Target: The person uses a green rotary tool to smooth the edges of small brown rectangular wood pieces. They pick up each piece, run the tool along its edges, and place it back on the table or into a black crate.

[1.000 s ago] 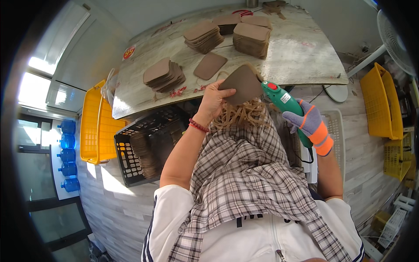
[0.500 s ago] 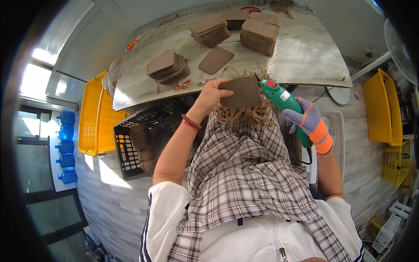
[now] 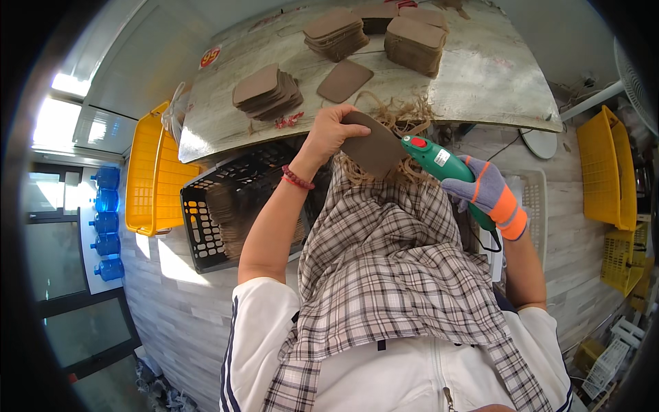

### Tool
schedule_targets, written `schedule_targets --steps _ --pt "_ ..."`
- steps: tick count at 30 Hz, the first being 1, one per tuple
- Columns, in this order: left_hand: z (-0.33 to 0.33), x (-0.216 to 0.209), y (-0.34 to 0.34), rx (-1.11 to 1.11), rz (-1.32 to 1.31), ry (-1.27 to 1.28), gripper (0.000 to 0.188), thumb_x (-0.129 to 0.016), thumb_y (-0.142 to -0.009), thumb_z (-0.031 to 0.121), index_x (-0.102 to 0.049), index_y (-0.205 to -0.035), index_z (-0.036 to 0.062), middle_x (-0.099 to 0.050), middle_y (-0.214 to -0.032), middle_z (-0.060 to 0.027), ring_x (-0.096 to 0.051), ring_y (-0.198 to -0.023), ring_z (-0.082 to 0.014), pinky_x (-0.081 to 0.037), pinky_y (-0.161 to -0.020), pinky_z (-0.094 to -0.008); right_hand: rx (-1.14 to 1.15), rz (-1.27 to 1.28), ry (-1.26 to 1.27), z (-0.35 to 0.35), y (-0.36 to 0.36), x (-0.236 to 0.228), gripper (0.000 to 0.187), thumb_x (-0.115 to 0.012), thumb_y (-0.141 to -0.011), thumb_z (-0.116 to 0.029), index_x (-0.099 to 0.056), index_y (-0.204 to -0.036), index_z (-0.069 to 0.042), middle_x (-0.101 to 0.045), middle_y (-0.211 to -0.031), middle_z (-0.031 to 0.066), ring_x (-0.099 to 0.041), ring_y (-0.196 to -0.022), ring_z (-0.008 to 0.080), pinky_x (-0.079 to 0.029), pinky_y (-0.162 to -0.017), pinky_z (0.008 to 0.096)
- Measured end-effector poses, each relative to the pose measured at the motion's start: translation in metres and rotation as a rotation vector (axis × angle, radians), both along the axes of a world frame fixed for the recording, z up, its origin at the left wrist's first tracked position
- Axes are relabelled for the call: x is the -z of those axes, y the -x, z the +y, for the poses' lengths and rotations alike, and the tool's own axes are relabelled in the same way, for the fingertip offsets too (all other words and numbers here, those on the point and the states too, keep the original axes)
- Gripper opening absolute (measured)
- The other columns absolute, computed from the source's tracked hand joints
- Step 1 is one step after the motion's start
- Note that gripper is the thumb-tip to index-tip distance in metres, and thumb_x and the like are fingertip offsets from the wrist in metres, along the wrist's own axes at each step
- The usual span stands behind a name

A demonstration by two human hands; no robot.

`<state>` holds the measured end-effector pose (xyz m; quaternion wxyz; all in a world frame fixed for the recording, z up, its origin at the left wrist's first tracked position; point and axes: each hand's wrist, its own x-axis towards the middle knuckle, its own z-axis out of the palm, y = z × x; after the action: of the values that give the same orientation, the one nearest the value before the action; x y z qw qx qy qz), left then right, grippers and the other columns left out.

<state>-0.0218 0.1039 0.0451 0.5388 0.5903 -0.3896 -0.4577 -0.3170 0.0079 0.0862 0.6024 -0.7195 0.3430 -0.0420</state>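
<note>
Bare except for a red bead bracelet, my left hand [image 3: 331, 135] pinches the upper left edge of a brown rounded panel [image 3: 374, 145], held tilted over my lap at the table's front edge. My right hand [image 3: 480, 190], in a grey and orange glove, is wrapped round a green handheld electric cutter [image 3: 441, 161] with a red switch. The tool's front end is at the panel's right edge; whether it touches cannot be made out. Thin brown trimmed strips [image 3: 405, 113] hang from the table edge and lie under the panel on my checked apron [image 3: 384, 261].
A single panel [image 3: 345, 81] lies flat on the table [image 3: 480, 89], among stacks of similar panels [image 3: 268, 93]. Below the table's left side is a black crate [image 3: 199, 230] holding brown pieces. Yellow crates [image 3: 154, 178] stand at both sides. A white fan [image 3: 621, 86] is at the right.
The panel has turned clockwise, its right end dropping lower. The cutter's front end has moved down slightly along the panel's edge. My grip on both is unchanged.
</note>
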Motion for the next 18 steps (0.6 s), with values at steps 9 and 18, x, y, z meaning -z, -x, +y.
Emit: schedule_targets --steps 9,18 --pt "-0.005 -0.001 0.011 0.218 -0.037 -0.097 0.024 -0.073 -0.071 -0.001 -0.063 -0.093 0.0013 -0.065 -0.080 -0.0031 -0.060 -0.074 -0.0094 -0.048 -0.069 -0.0239 0.028 -0.063 -0.127 0.000 -0.016 0.000 0.043 -0.077 -0.077 -0.024 -0.059 -0.107 0.000 -0.060 -0.072 0.0018 -0.053 -0.056 0.0050 -0.043 -0.045 0.0204" --pt "0.014 -0.015 -0.041 0.040 -0.321 -0.063 0.032 -0.071 -0.071 0.000 -0.060 -0.101 0.0003 -0.063 -0.098 -0.0061 -0.058 -0.093 -0.0156 -0.047 -0.083 -0.0282 0.136 -0.191 -0.183 0.010 -0.044 0.021 0.044 -0.075 -0.078 -0.021 -0.057 -0.110 0.003 -0.060 -0.073 0.0022 -0.054 -0.055 0.0062 -0.045 -0.045 0.0206"
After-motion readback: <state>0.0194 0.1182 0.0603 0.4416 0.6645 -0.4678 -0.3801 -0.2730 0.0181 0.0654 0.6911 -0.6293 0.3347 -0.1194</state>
